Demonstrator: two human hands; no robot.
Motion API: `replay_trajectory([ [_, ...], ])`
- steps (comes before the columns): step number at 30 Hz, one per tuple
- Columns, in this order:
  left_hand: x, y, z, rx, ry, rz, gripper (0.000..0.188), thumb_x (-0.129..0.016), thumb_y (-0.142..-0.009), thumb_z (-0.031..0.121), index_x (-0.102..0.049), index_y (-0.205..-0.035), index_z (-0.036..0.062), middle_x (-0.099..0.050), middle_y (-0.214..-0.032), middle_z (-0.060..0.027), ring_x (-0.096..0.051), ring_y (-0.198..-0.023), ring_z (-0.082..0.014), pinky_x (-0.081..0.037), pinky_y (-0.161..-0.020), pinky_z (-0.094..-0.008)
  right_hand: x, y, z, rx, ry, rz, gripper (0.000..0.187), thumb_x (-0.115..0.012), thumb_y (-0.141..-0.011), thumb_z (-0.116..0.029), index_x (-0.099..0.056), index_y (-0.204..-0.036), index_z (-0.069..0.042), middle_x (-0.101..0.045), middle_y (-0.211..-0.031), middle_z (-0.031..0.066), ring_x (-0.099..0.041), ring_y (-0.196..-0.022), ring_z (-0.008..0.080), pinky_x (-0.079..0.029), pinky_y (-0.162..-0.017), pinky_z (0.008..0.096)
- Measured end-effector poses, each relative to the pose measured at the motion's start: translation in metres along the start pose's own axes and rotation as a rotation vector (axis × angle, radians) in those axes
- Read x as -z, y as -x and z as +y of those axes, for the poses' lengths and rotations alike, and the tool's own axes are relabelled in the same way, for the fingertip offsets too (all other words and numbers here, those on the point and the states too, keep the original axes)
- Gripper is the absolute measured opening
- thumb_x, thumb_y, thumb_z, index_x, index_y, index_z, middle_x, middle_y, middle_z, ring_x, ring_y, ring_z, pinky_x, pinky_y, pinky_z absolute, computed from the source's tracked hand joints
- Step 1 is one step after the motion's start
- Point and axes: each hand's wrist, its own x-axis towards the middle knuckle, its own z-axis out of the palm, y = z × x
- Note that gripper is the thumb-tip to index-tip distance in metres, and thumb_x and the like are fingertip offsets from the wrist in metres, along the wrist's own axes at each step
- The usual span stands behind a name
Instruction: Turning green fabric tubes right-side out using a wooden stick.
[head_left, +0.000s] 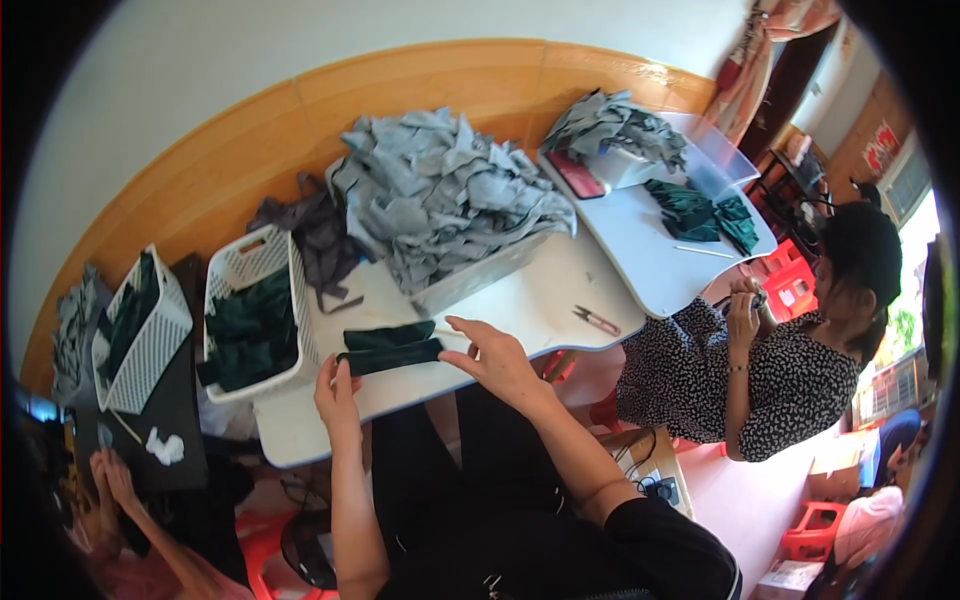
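A dark green strip of folded cloth [392, 357] is stretched level between my hands over the table's front edge. My left hand [338, 398] pinches its left end between thumb and fingers. At the other end, my right hand [497, 364] grips the corner with the thumb, its index finger raised above. Just behind the strip lies a second dark green cloth piece [375, 336]. To the left stands a white basket [255, 250] with more green cloth in it.
A grey cloth heap [440, 190] fills a clear bin [480, 280] behind my hands. Thread snips [597, 320] lie to the right on the white table [535, 325]. One person [790, 370] sits at the right; another person's hands [115, 480] show at lower left.
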Motion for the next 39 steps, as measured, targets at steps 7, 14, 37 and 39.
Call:
replay_trajectory([
  [7,0.013,0.073,-0.008,-0.428,-0.412,-0.121,0.059,-0.055,-0.094,0.011,-0.028,-0.144,-0.0018,-0.038,-0.141,-0.0212,-0.044,-0.127,-0.0318,-0.043,-0.097,-0.0388,0.089,-0.129,-0.009,0.337,0.163,0.366,0.019,-0.067,-0.083,-0.014,-0.069,-0.100,-0.004,-0.067,-0.090,0.0110,-0.064,-0.076,0.0231,-0.050,-0.069,0.0330],
  [14,0.037,0.118,-0.016,-0.228,-0.271,-0.089,0.034,-0.057,-0.091,0.000,-0.053,-0.125,-0.0039,-0.058,-0.116,-0.0158,-0.063,-0.095,-0.0230,-0.050,-0.080,-0.0302,0.104,-0.143,0.010,0.506,0.845,-0.159,0.023,-0.075,-0.073,-0.023,-0.072,-0.092,-0.012,-0.064,-0.089,0.0069,-0.058,-0.087,0.0243,-0.048,-0.078,0.0345],
  [37,-0.055,0.071,0.038,0.053,0.422,-0.297,0.018,-0.066,-0.087,0.002,-0.066,-0.102,-0.0070,-0.061,-0.094,-0.0054,-0.058,-0.080,-0.0103,-0.048,-0.071,-0.0227,-0.013,0.038,-0.045,0.309,0.063,0.102,0.019,-0.077,-0.072,-0.007,-0.066,-0.085,-0.001,-0.061,-0.082,0.0108,-0.059,-0.074,0.0267,-0.048,-0.065,0.0345],
  [39,-0.050,0.075,0.030,0.098,0.436,-0.288,0.015,-0.066,-0.087,0.002,-0.067,-0.099,-0.0070,-0.062,-0.093,-0.0051,-0.058,-0.076,-0.0094,-0.046,-0.067,-0.0207,-0.015,0.044,-0.043,0.142,-0.062,0.020,0.020,-0.075,-0.077,-0.013,-0.065,-0.086,0.000,-0.061,-0.084,0.0105,-0.059,-0.073,0.0241,-0.047,-0.067,0.0317],
])
